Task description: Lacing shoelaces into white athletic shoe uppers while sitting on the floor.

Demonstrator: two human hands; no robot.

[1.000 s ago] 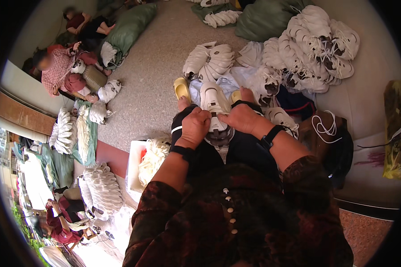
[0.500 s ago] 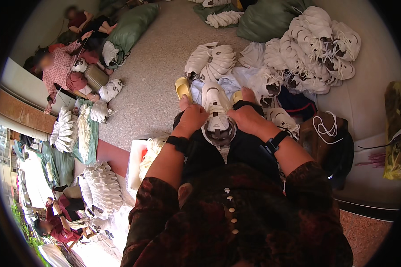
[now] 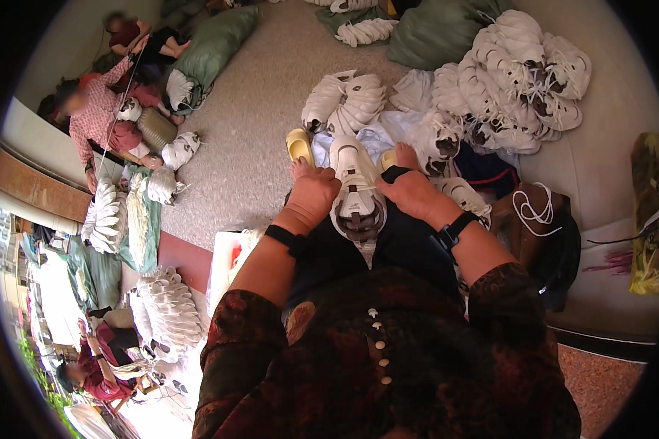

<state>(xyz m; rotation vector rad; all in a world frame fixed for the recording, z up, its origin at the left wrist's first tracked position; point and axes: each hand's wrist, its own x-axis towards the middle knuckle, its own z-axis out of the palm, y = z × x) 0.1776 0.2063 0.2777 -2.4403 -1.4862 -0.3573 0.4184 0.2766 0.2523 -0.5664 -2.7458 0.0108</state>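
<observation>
A white and beige sneaker upper (image 3: 356,186), dark at its heel opening, lies lengthwise between my knees with its toe pointing away. Pale laces (image 3: 359,172) cross its front. On its left side is my left hand (image 3: 316,196), closed, knuckles up and fingertips against the shoe's edge. My right hand (image 3: 410,194) is closed too, thumb toward the shoe's right edge. Whatever is pinched in either hand is too small or hidden to make out.
Shoe uppers lie in fanned stacks (image 3: 355,102) ahead and in a large heap (image 3: 516,80) at right. A brown bag (image 3: 527,234) with a loose white lace sits by my right knee. A white box (image 3: 223,263) stands left. Other people sit at far left.
Both hands have shifted slightly, the left rising a little and the right turning with its knuckles higher. The shoe has stayed nearly in place. A person at far left has lowered a hand.
</observation>
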